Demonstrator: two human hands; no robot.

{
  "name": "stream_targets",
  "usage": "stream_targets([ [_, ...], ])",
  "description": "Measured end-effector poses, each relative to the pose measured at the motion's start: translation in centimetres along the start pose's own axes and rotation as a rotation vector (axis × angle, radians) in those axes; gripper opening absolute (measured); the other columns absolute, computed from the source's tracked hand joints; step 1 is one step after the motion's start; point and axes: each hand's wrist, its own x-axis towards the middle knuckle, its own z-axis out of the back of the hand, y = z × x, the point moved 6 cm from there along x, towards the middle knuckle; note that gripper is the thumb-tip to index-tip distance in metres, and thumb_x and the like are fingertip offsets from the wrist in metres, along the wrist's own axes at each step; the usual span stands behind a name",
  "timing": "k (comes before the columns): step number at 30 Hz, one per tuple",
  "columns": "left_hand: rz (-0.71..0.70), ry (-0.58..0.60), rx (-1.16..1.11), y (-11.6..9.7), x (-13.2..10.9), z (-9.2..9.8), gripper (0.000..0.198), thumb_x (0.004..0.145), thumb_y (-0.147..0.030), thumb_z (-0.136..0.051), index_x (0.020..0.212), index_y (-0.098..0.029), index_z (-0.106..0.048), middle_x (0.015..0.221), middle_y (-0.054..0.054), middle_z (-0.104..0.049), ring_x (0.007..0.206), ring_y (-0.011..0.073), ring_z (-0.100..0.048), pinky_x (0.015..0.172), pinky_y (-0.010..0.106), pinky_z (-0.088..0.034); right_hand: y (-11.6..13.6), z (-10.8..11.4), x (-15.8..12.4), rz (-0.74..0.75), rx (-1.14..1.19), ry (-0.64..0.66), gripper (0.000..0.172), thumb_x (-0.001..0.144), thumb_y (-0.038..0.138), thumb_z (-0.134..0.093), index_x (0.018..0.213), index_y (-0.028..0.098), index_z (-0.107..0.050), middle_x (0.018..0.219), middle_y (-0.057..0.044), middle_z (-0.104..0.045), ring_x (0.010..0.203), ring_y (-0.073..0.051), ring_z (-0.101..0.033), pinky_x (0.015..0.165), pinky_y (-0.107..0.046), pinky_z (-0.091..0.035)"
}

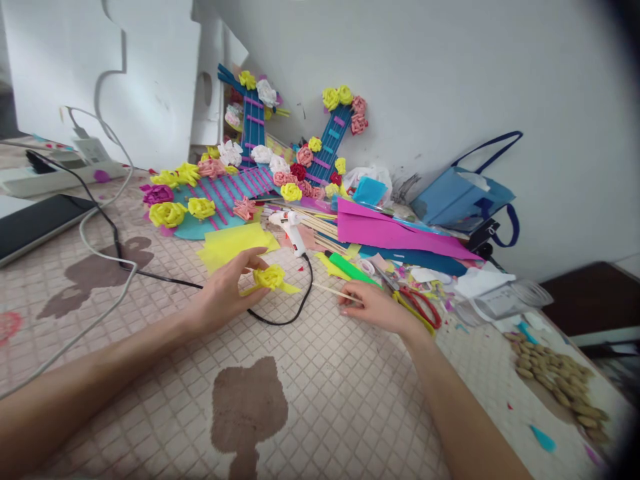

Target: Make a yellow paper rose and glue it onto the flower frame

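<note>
My left hand (225, 290) pinches a yellow crepe paper flower (270, 277) between thumb and fingers, with a strip of the paper trailing to the right. In my right hand (375, 303) is a thin wooden stick (336, 291) that points left toward the flower. Between and beyond my hands lies a white glue gun (291, 231), its black cord (285, 323) curving round below the flower. Yellow crepe paper sheets (240, 243) lie behind my left hand. A green marker (353, 267) and scissors (417, 303) with red and yellow handles are close to my right hand.
Blue stick frames decorated with paper flowers (225, 193) stand at the back. Magenta paper (395, 230) and wooden sticks lie before a blue bag (460, 193). Nuts in shells (555, 380) are at the right. A phone-like dark device (45, 223) and a white cable are at the left.
</note>
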Motion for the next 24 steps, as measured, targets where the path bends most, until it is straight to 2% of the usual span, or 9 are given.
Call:
stream_targets([
  [5,0.002,0.011,0.01,-0.1,-0.1,-0.1,0.053,0.08,-0.025,-0.058,0.129,-0.022,-0.036,0.104,0.004,-0.061,0.095,0.0181,-0.059,0.086,0.037,-0.049,0.2,-0.5,0.1,0.063,-0.056,0.031,0.008,0.08,0.018,-0.055,0.073,0.019,-0.058,0.073,0.001,-0.058,0.071,-0.014,-0.054,0.064,-0.025,-0.038],
  [11,0.004,0.028,-0.017,-0.2,-0.2,-0.2,0.053,0.079,-0.024,-0.056,0.129,-0.024,-0.037,0.104,0.004,-0.062,0.097,0.0188,-0.059,0.088,0.038,-0.048,0.4,0.9,0.5,-0.019,-0.035,-0.22,0.009,0.084,0.022,-0.051,0.076,0.02,-0.053,0.072,0.002,-0.059,0.067,-0.014,-0.053,0.06,-0.024,-0.036],
  [16,-0.013,0.028,-0.022,-0.3,-0.4,-0.3,0.052,0.08,-0.025,-0.056,0.128,-0.024,-0.037,0.104,0.005,-0.062,0.095,0.0193,-0.06,0.086,0.038,-0.048,2.4,0.9,3.8,0.065,-0.017,-0.296,0.005,0.083,0.019,-0.051,0.082,0.019,-0.056,0.079,0.0,-0.064,0.07,-0.015,-0.057,0.063,-0.024,-0.039],
  [20,-0.03,0.012,-0.029,-0.2,-0.4,-0.3,0.053,0.08,-0.023,-0.057,0.129,-0.024,-0.036,0.104,0.004,-0.062,0.095,0.0189,-0.059,0.086,0.037,-0.048,3.5,0.2,7.4,0.127,-0.075,-0.274,0.008,0.083,0.016,-0.052,0.078,0.019,-0.058,0.079,0.0,-0.063,0.073,-0.015,-0.057,0.066,-0.024,-0.039],
  [24,-0.035,0.012,-0.026,-0.4,-0.5,-0.2,0.053,0.08,-0.022,-0.056,0.129,-0.023,-0.036,0.104,0.005,-0.061,0.095,0.0189,-0.06,0.086,0.037,-0.048,3.7,-0.9,9.2,0.148,-0.137,-0.262,0.006,0.081,0.014,-0.056,0.077,0.019,-0.057,0.084,-0.002,-0.061,0.083,-0.017,-0.056,0.072,-0.026,-0.039],
])
